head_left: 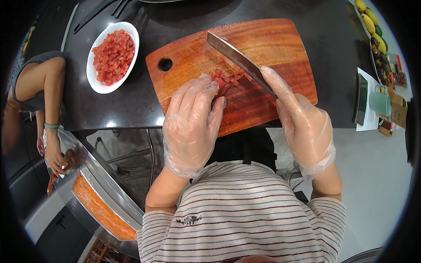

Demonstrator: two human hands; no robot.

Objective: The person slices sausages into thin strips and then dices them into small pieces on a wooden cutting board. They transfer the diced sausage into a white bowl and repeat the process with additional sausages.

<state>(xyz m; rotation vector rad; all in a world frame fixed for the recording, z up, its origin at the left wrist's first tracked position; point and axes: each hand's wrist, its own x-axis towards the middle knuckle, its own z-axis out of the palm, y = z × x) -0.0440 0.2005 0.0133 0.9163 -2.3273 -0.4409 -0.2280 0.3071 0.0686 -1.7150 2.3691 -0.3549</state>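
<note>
Both my hands wear clear plastic gloves. My right hand [302, 120] grips a knife [239, 59], its index finger lying along the back of the blade. The blade slants up and left over the wooden cutting board [280, 44]. Against a small heap of chopped red pieces, which look like tomato [226, 81], rests my left hand [190, 114], its fingers bent and drawn together; what its fingertips hold down is partly hidden. Left of the board, a white oval bowl [90, 79] holds many red diced pieces [114, 57].
A co-worker's arm [52, 96] is at the left, the hand over a metal counter with a tray of orange food [103, 208]. Black utensils [94, 15] lie at the far left. To the right are a phone [361, 98], a green cup [379, 103] and yellow fruit [368, 22].
</note>
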